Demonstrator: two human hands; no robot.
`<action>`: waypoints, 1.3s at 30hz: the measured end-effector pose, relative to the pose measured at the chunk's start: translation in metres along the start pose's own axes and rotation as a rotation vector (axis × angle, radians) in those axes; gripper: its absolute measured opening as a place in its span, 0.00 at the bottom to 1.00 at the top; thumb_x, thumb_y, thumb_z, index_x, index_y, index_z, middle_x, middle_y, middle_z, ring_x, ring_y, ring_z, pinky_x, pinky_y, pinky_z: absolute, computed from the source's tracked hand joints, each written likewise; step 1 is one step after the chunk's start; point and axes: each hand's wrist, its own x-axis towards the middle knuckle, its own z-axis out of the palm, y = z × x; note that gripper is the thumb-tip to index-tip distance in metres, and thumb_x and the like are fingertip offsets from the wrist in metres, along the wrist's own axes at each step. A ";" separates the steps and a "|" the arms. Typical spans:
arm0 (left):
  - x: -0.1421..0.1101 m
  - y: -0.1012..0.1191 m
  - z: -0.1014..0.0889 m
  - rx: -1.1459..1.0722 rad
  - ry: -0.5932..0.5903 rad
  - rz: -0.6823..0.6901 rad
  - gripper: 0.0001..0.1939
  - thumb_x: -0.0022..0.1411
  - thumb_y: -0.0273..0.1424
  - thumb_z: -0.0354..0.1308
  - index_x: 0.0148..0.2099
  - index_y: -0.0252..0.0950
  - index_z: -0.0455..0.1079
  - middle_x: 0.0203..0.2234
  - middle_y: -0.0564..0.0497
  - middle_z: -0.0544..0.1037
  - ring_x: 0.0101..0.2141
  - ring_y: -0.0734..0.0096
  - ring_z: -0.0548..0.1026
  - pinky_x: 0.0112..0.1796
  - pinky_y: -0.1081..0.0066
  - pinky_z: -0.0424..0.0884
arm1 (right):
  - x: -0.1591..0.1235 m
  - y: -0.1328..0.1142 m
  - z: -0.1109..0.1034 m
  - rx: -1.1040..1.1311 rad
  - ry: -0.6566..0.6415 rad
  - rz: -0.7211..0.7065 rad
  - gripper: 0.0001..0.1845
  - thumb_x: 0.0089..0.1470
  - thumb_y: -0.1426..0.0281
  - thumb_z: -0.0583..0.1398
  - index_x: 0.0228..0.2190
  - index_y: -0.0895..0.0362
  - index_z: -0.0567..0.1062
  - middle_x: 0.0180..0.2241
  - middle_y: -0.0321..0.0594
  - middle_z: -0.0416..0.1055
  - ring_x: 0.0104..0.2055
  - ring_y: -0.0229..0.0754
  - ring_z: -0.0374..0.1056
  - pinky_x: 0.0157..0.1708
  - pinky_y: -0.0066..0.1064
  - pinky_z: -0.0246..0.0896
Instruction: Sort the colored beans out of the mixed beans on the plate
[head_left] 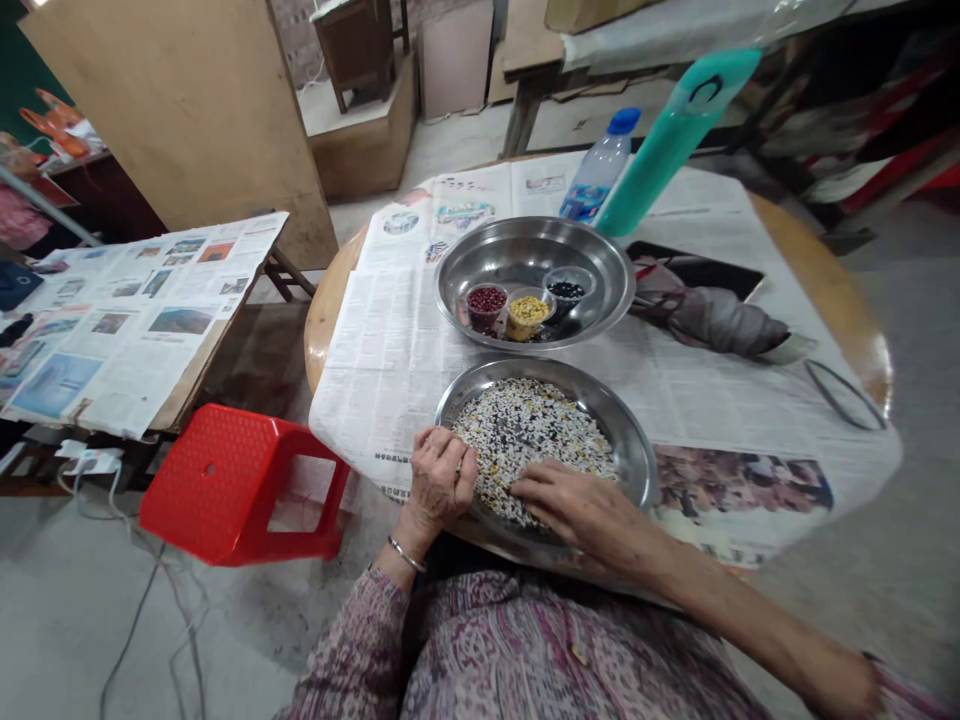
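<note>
A shallow steel plate (642,440) holds a spread of mixed grains (536,425), mostly white with yellow and black pieces among them. At its near left rim, my left hand (442,475) is closed with the fingers curled in, and whatever lies inside them is hidden. My right hand (574,500) reaches over the near right side of the plate, fingers stretched out and tips touching the grains. Just beyond stands a steel basin (517,245). In it are a cup of dark red beans (486,302), a cup of yellow beans (528,312) and a cup of black beans (568,290).
Newspaper (390,350) covers the round table (324,310). Behind the basin are a blue-capped bottle (598,168) and a tall turquoise object (675,140). A grey cloth bundle (712,315) lies to the right. On the left are a red stool (217,480) and a newspaper-covered bench (142,320).
</note>
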 end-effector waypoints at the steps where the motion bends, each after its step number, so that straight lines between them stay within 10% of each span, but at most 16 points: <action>1: 0.000 0.000 0.000 -0.002 0.002 0.001 0.15 0.72 0.26 0.45 0.31 0.37 0.64 0.25 0.51 0.72 0.33 0.67 0.71 0.45 0.62 0.68 | 0.002 0.004 -0.001 -0.051 0.034 0.032 0.10 0.62 0.74 0.55 0.37 0.53 0.77 0.36 0.41 0.75 0.40 0.44 0.71 0.38 0.35 0.69; 8: 0.000 -0.002 0.001 0.012 -0.005 -0.007 0.15 0.71 0.25 0.45 0.31 0.38 0.64 0.25 0.51 0.73 0.34 0.67 0.71 0.45 0.61 0.68 | 0.026 0.023 0.000 -0.176 0.277 0.283 0.14 0.62 0.65 0.58 0.48 0.55 0.75 0.45 0.48 0.74 0.49 0.50 0.69 0.45 0.39 0.68; 16: -0.001 -0.004 0.001 0.022 -0.010 -0.022 0.14 0.71 0.26 0.45 0.31 0.38 0.64 0.25 0.51 0.73 0.34 0.67 0.72 0.45 0.62 0.68 | 0.074 0.014 0.009 -0.033 0.103 0.335 0.11 0.58 0.78 0.53 0.34 0.57 0.75 0.36 0.45 0.73 0.37 0.43 0.69 0.40 0.32 0.62; 29: -0.006 -0.002 0.000 -0.102 0.105 -0.124 0.04 0.70 0.28 0.51 0.43 0.36 0.66 0.39 0.45 0.72 0.44 0.62 0.72 0.47 0.60 0.73 | 0.086 0.008 0.005 -0.084 0.127 -0.117 0.10 0.60 0.74 0.56 0.40 0.58 0.78 0.46 0.50 0.74 0.51 0.51 0.64 0.50 0.47 0.64; 39: 0.003 0.007 -0.010 -0.021 0.028 -0.055 0.05 0.69 0.27 0.55 0.47 0.37 0.66 0.42 0.45 0.72 0.46 0.62 0.72 0.48 0.60 0.74 | 0.016 0.058 -0.013 -0.156 0.238 0.113 0.12 0.63 0.72 0.54 0.38 0.57 0.77 0.43 0.49 0.74 0.47 0.49 0.68 0.49 0.45 0.68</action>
